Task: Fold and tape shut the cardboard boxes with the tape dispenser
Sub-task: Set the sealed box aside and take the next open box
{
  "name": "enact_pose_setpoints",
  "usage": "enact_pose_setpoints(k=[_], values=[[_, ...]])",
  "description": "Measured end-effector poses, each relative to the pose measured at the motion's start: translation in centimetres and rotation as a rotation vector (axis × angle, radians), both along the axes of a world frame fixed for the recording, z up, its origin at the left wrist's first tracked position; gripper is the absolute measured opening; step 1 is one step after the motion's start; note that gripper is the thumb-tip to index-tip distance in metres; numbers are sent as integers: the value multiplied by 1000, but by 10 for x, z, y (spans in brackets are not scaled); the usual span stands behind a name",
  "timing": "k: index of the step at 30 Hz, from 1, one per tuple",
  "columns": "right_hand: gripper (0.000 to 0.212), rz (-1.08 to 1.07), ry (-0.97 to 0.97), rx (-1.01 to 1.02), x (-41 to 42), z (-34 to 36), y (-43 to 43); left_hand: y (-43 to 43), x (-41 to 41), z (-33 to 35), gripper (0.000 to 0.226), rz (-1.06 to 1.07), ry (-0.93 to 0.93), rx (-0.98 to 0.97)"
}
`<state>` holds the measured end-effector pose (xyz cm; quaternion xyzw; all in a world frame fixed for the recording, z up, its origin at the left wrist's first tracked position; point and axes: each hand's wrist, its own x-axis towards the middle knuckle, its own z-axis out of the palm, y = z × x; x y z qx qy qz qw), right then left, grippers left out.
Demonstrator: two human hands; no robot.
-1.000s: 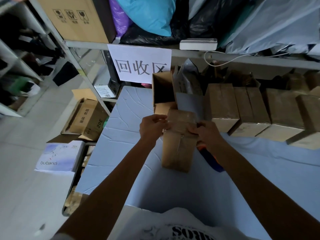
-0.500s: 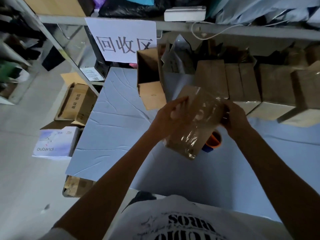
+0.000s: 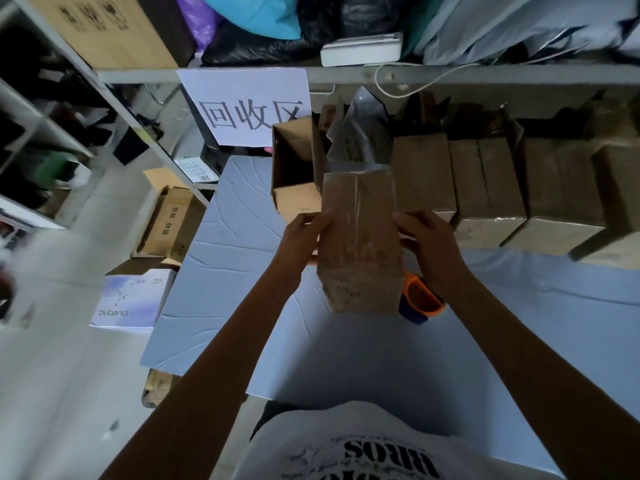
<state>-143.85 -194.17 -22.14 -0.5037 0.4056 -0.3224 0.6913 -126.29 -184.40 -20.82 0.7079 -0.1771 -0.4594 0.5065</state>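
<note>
Under the hands lies a blue table (image 3: 242,271). Behind it is a shelf (image 3: 450,72) with a paper sign (image 3: 249,109) hanging down.

Both hands hold one brown box (image 3: 360,244) up over the table, between them. The left hand (image 3: 304,233) grips the left side of the box, with its fingers curled round the edge. The right hand (image 3: 429,237) grips the right side the same way. The two hands are stretched out well in front of the person and sit about level with each other.

A shiny strip of tape (image 3: 356,209) runs down the middle of the side of the box that faces the camera.

The box looks like thin cardboard. I think it is light, because it is small and is held up only by its sides. It should be stiff at the edges and corners but softer in the middle of each side, so a hard squeeze there could dent it. The tape looks smooth and may be slippery. The bare cardboard near the side edges seems the best place to hold.

Just below the right hand, partly hidden by the box, the orange and blue tape dispenser (image 3: 420,303) lies on the table. Past the right hand stands a row of shut boxes (image 3: 485,188). Past the left hand is an open box (image 3: 294,168).
</note>
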Motion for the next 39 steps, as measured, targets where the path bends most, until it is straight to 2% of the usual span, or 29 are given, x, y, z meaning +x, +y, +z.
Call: enact_pose_setpoints(k=[5,9,10,12,15,17,19,21,23,24,26,27,28,29,30,31,32,33,35,37,39], values=[[14,31,59,-210,13,15,-15,-18,10,0,36,-53,16,-136],[15,54,87,-187,30,25,-39,-47,14,7,55,-77,11,-244],[17,65,112,-186,34,25,-46,-56,17,7,48,-91,-11,-285],[28,119,234,-261,45,25,-60,-76,23,4,34,-153,-130,-315],[53,113,448,-346,60,9,-79,-105,33,-7,44,-286,-551,-103],[68,100,589,-358,69,-6,-84,-115,31,-19,30,-349,-662,-82],[74,120,755,-480,72,-21,-86,-118,26,-30,25,-506,-874,-32],[76,206,994,-676,73,-34,-86,-116,25,-39,29,-607,-956,-8],[74,243,1111,-755,70,-44,-86,-111,23,-37,25,-599,-956,-76],[73,231,1115,-767,69,-48,-85,-110,25,-32,22,-548,-990,-110],[72,221,1129,-773,68,-51,-86,-112,38,-22,20,-296,-1178,-195],[73,235,1136,-768,67,-51,-86,-114,48,-18,25,-180,-1251,-138],[74,253,1130,-767,66,-51,-86,-116,60,-15,39,-131,-1274,35],[76,274,1112,-770,66,-50,-86,-117,71,-12,56,-175,-1191,268],[76,293,1081,-760,66,-49,-85,-118,79,-11,64,-240,-1059,453],[74,305,1030,-735,64,-48,-83,-116,81,-10,54,-309,-953,559],[73,305,966,-711,62,-44,-79,-110,80,-12,33,-348,-888,577],[71,294,897,-703,59,-41,-75,-104,78,-12,26,-345,-927,544],[64,241,787,-720,55,-30,-64,-88,75,-8,32,-294,-1008,476],[61,215,687,-731,53,-16,-55,-66,79,3,24,-278,-1037,431],[67,223,588,-699,55,-6,-49,-36,87,17,18,-307,-1063,394]])
